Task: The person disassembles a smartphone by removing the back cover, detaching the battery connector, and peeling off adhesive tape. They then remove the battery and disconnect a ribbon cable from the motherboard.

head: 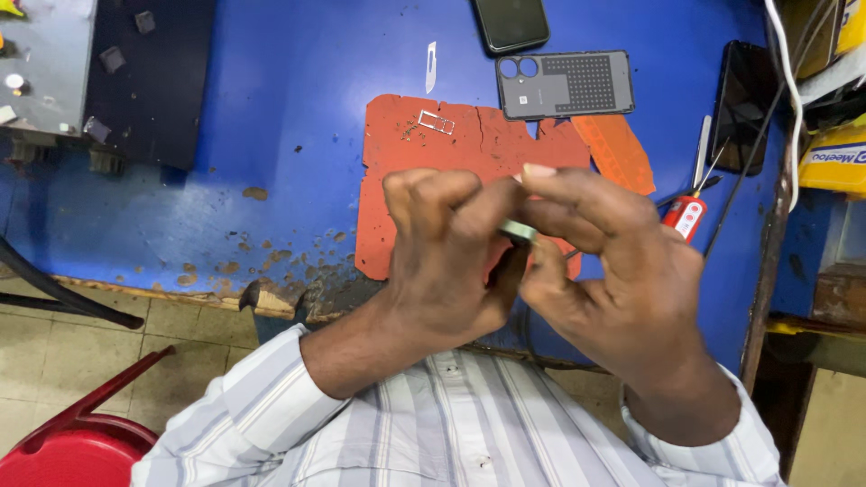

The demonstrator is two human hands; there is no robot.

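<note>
From the head view, most of the small pale-green part (520,231) is hidden: only a short rounded edge shows between the two hands, and its full shape cannot be made out. The left hand (446,252) has its fingers (424,194) curled closed around the part from one side, and the right hand (600,261) pinches it from the other with thumb and forefinger, both held above the near edge of the blue counter (271,108). Beneath the hands lies a torn red mat (469,144), partly covered by them, with a small metal tray (437,122) near its far edge. Beyond the mat, toward the far edge, lie a grey phone back cover (565,84), a thin blade (431,66), and a dark phone (511,23) cut off by the frame. A red-handled screwdriver (687,215) sits toward the right edge, partly behind the right hand.
</note>
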